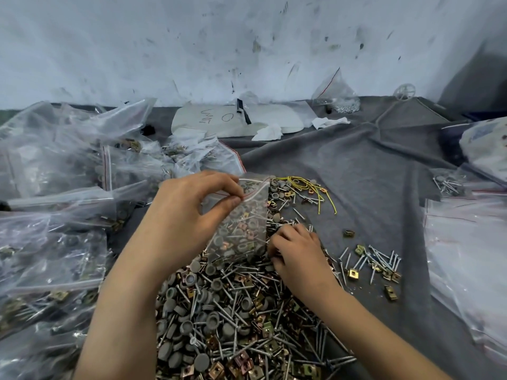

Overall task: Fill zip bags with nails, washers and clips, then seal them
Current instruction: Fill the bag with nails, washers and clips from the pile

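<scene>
On the grey cloth [356, 165] we saw the hardware pile [233, 319] (nails, washers, clips). The zip bag [244, 223] stood over it, long axis near upright, mouth pointing up. The left hand [189, 215] pinched its mouth; the right hand [296, 250] curled fingers into the pile, hold unclear.

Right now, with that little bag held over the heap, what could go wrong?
1. The left hand pinches the zip bag only at its top edge; it may slip as weight goes in.
2. The right hand reaches bare-fingered into the pile of nails, so a prick is possible.
3. Yellow wires beside the pile could get scooped in.
</scene>
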A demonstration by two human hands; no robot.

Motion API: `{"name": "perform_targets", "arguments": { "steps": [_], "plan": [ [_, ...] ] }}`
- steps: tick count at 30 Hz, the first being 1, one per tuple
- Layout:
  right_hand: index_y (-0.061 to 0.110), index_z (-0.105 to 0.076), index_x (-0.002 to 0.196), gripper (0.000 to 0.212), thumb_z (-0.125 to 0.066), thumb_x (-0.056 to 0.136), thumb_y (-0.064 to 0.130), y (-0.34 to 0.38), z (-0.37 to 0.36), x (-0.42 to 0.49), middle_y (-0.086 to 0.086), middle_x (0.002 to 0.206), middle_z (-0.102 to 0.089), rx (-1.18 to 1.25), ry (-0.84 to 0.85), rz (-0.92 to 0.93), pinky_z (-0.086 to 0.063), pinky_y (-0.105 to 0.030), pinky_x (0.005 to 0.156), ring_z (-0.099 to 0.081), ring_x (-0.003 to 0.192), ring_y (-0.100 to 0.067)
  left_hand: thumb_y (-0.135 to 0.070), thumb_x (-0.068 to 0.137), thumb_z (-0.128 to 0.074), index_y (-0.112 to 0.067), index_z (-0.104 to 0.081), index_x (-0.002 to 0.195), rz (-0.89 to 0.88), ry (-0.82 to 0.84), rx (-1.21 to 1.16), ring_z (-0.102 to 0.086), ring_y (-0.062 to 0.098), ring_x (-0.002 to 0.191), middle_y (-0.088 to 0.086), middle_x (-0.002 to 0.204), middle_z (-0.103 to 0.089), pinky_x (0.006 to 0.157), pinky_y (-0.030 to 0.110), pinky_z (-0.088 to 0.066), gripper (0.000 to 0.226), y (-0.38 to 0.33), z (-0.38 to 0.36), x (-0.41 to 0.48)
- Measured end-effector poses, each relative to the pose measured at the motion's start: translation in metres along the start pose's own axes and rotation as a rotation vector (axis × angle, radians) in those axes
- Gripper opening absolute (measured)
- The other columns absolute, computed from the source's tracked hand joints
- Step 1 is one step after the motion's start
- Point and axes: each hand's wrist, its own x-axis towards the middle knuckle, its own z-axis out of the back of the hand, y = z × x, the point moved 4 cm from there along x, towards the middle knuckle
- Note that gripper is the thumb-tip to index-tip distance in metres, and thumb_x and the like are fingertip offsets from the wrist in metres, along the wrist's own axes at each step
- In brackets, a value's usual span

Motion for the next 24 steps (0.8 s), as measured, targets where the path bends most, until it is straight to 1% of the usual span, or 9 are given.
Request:
{"name": "perform_targets", "arguments": {
  "steps": [2,5,9,11,15,17,20,22,24],
  "plan": [
    [0.022,-0.059,0.105,0.015,-0.052,0.092,0.021,0.0,0.001,0.001,0.008,0.12,-0.052,0.029,0.022,0.002,-0.021,-0.03,0.099,-0.033,0.121,-0.016,-0.024,0.085,-0.066,-0.029,-0.071,0.087,-0.002,0.0,0.006,-0.057,-0.01,0.104,-0.02,0.104,-0.068,0.085,0.004,-0.042,0.007,0.0,0.0,0.0],
    [0.022,-0.057,0.114,0.023,-0.05,0.093,0.022,-0.001,-0.001,0.006,0.006,0.121,-0.053,-0.027,0.047,0.054,-0.017,-0.034,0.103,-0.031,0.125,-0.019,-0.025,0.084,-0.066,-0.029,-0.071,0.087,-0.001,-0.002,0.004,-0.056,-0.012,0.105,-0.021,0.104,-0.068,0.085,0.004,-0.042,0.007,0.0,0.001,0.0],
    [0.025,-0.063,0.116,0.027,-0.05,0.095,0.034,-0.003,0.0,0.009,0.007,0.119,-0.057,-0.123,0.067,0.133,-0.017,-0.035,0.103,-0.032,0.125,-0.018,-0.021,0.085,-0.068,-0.026,-0.072,0.087,-0.002,-0.01,0.002,-0.058,-0.011,0.104,-0.019,0.104,-0.069,0.086,0.007,-0.044,0.007,0.001,0.002,-0.001],
    [0.024,-0.067,0.11,0.024,-0.054,0.093,0.036,-0.004,0.003,0.004,0.009,0.114,-0.061,-0.03,-0.007,0.134,-0.023,-0.033,0.103,-0.039,0.121,-0.017,-0.019,0.085,-0.068,-0.024,-0.073,0.088,-0.005,-0.013,0.005,-0.057,-0.012,0.104,-0.019,0.104,-0.069,0.085,0.004,-0.042,0.007,0.001,0.003,-0.001],
    [0.021,-0.07,0.091,0.009,-0.069,0.085,0.028,-0.012,0.04,-0.003,0.01,0.097,-0.064,0.511,-0.308,-0.13,-0.039,-0.031,0.093,-0.051,0.104,-0.013,-0.02,0.084,-0.069,-0.026,-0.072,0.087,-0.008,-0.017,0.011,-0.053,-0.016,0.107,-0.02,0.105,-0.068,0.082,-0.004,-0.035,0.008,-0.001,0.005,-0.002],
    [0.023,-0.069,0.087,0.004,-0.07,0.084,0.024,-0.008,0.072,-0.002,0.01,0.093,-0.065,0.626,-0.463,-0.137,-0.043,-0.031,0.089,-0.056,0.098,-0.012,-0.02,0.085,-0.069,-0.027,-0.072,0.087,-0.018,-0.014,0.025,-0.054,-0.014,0.107,-0.017,0.105,-0.069,0.082,-0.003,-0.034,0.008,-0.002,0.004,-0.002],
    [0.025,-0.068,0.088,0.005,-0.07,0.084,0.023,0.01,0.114,0.0,0.013,0.089,-0.063,0.644,-0.586,-0.013,-0.044,-0.026,0.083,-0.058,0.094,-0.012,-0.022,0.083,-0.069,-0.029,-0.072,0.086,-0.041,0.009,0.011,-0.058,-0.008,0.105,-0.015,0.107,-0.07,0.088,0.005,-0.041,0.008,-0.008,0.001,-0.002],
    [0.019,-0.07,0.09,0.007,-0.07,0.083,0.022,0.023,0.126,0.0,0.011,0.09,-0.063,0.577,-0.59,0.05,-0.043,-0.023,0.082,-0.056,0.096,-0.013,-0.021,0.082,-0.07,-0.027,-0.073,0.087,-0.069,0.022,0.0,-0.059,-0.008,0.106,-0.014,0.107,-0.07,0.092,0.011,-0.044,0.008,-0.012,0.0,-0.003],
    [0.013,-0.072,0.094,0.011,-0.071,0.083,0.017,0.031,0.126,-0.001,0.004,0.094,-0.065,0.468,-0.568,0.096,-0.042,-0.024,0.084,-0.055,0.099,-0.018,-0.021,0.082,-0.07,-0.024,-0.074,0.088,-0.095,0.034,-0.011,-0.058,-0.01,0.106,-0.014,0.107,-0.07,0.092,0.011,-0.044,0.008,-0.015,-0.002,-0.003]
  ]
}}
